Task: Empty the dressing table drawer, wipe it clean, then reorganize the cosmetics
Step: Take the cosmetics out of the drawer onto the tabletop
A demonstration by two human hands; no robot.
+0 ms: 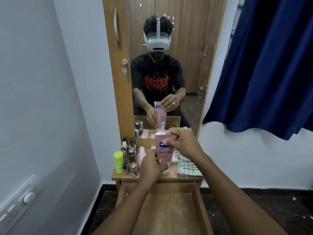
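Holding the pink tube [165, 152] upright over the table [171, 175] is the step in hand, as I judge it: either the tube is being set down on its white cap, or it is being taken up to go back into the drawer [169, 212], and I cannot tell which. The drawer is pulled out below, it has nothing inside, and its wooden floor shows pale dusty marks, so I think the wiping is not finished. To do this step well, the tube should stay vertical and come down on the free place between the small pink bottle [141, 156] and the striped cloth [186, 164], because the nail polish bottles [132, 160] and the green container [118, 161] stand close on the left and can fall easily.

The left hand [151, 164] has its grip closed around the lower part of the tube, near the cap, with the fingers wrapped in front. The right hand [182, 143] pinches the flat crimped upper end, thumb on the front label and fingers over the top edge; this grip is narrow. Both hands touch only the tube.
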